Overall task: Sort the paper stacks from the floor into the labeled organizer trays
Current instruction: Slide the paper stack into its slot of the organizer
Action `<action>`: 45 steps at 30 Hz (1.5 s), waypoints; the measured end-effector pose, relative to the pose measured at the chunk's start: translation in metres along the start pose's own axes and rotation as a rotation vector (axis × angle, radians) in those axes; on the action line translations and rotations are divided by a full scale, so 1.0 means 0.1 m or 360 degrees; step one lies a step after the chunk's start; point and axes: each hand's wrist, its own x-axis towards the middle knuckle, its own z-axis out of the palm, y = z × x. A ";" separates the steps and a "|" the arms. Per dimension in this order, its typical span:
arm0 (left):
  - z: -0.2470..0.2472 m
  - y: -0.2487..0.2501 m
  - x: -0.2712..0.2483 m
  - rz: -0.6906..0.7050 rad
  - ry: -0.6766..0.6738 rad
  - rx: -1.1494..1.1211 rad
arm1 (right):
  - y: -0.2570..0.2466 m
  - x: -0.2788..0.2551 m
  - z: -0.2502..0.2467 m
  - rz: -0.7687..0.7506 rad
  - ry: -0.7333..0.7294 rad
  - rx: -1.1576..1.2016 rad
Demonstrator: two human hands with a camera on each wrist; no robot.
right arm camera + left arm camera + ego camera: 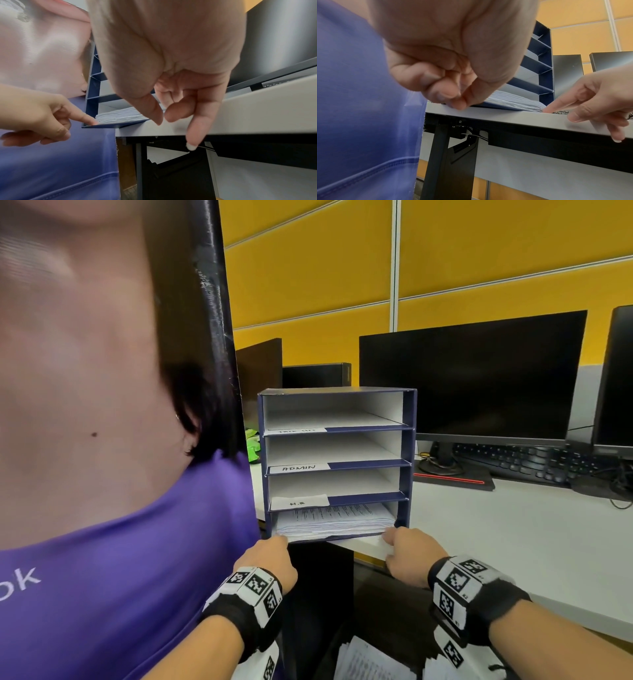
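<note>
Nearest, low in head view: loose papers (371, 660) on the floor under the desk (513, 542). Above them both hands at desk edge. Left hand (265, 563): forefinger out straight, tip on front left corner of the stack (334, 522), other fingers curled under, holding nothing. Right hand (409, 554): forefinger tip on stack's front right corner, other fingers loosely bent, little finger hanging past desk edge; no pinch. Stack lies in bottom tray of the organizer (337, 463), w/ its front overhanging the desk. Trays above marked H.R and ADMIN; top label unreadable. Behind: keyboard (524, 463), monitor (472, 374).
</note>
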 end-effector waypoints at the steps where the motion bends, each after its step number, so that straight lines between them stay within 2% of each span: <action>1: 0.00 0.00 0.01 -0.0002 -0.0013 -0.0007 | -0.01 0.01 0.00 0.0004 -0.0010 -0.0010; 16: 0.07 -0.02 0.12 -0.0032 -0.0117 -0.0177 | -0.17 0.28 -0.02 0.0012 -0.0088 -0.0309; 25: 0.06 0.00 0.17 -0.0025 -0.0123 -0.0188 | -0.14 0.32 -0.01 -0.0018 -0.0099 -0.0309; 32: 0.08 -0.02 0.12 -0.0008 -0.0157 -0.0224 | -0.08 0.26 -0.03 -0.0086 -0.0149 -0.0333; 38: 0.10 0.05 -0.05 0.0085 -0.0200 -0.0177 | -0.04 0.00 -0.08 -0.0135 -0.0191 -0.0388; 43: 0.26 0.17 -0.26 0.0189 -0.0211 -0.0168 | 0.15 -0.34 -0.01 -0.0172 -0.0137 -0.0078; 45: 0.36 0.22 -0.32 0.0232 -0.0228 -0.0139 | 0.26 -0.43 0.05 -0.0261 0.0014 0.0083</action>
